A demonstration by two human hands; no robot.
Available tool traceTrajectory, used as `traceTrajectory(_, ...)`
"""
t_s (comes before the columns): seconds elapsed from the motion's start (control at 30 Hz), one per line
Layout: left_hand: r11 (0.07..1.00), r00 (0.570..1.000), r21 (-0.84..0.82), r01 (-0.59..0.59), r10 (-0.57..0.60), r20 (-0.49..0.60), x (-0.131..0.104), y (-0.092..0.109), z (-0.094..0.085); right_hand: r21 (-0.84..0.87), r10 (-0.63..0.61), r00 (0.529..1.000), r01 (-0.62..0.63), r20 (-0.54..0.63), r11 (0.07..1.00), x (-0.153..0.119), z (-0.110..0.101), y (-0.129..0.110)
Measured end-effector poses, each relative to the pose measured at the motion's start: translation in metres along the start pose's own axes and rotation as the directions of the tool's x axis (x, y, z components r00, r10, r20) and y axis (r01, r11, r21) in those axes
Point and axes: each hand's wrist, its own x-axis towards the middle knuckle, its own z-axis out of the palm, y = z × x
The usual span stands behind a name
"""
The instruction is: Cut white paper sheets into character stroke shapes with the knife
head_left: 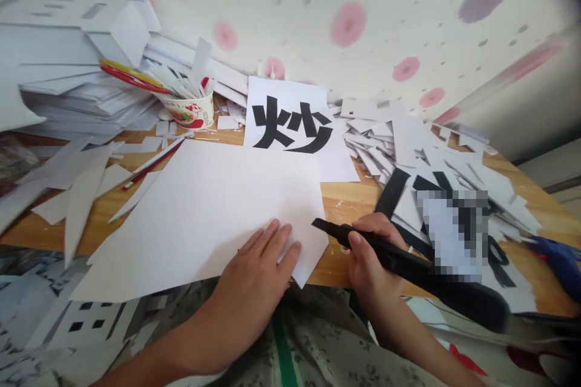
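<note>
A large blank sheet of white paper or card (pixel 190 205) lies across the front of the wooden table and hangs over its edge. My left hand (pixel 258 272) rests flat on its lower right part, fingers stretched out. In my right hand (pixel 374 254) is a black utility knife (pixel 394 254), its dark blade pointing left over the sheet's right edge; whether the tip touches I cannot tell. Behind the sheet lies a white page with a bold black Chinese character (pixel 290 127), partly covered by the blank sheet.
A printed paper cup (pixel 190 110) holds red- and yellow-handled scissors and white strips. White offcuts (pixel 376 139) heap at the back right, near black cut-out shapes (pixel 394 193). Stacked white boards (pixel 91 91) stand at left. A blue tool (pixel 556 260) lies at the right edge.
</note>
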Motion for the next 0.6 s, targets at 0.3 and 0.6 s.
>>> traceTrajectory(0.3, 0.99, 0.988, 0.007, -0.143, 0.144, -0.052, 0.003, -0.025, -0.003, -0.237, -0.173, 0.98, 0.192, 0.096, 0.952, 0.009, 0.016, -0.022)
traceTrajectory(0.6, 0.974, 0.964, 0.055, -0.222, 0.227, -0.141, 0.007, -0.03, 0.0, -0.356, -0.301, 0.927, 0.365, 0.224, 0.86, 0.011, 0.02, -0.032)
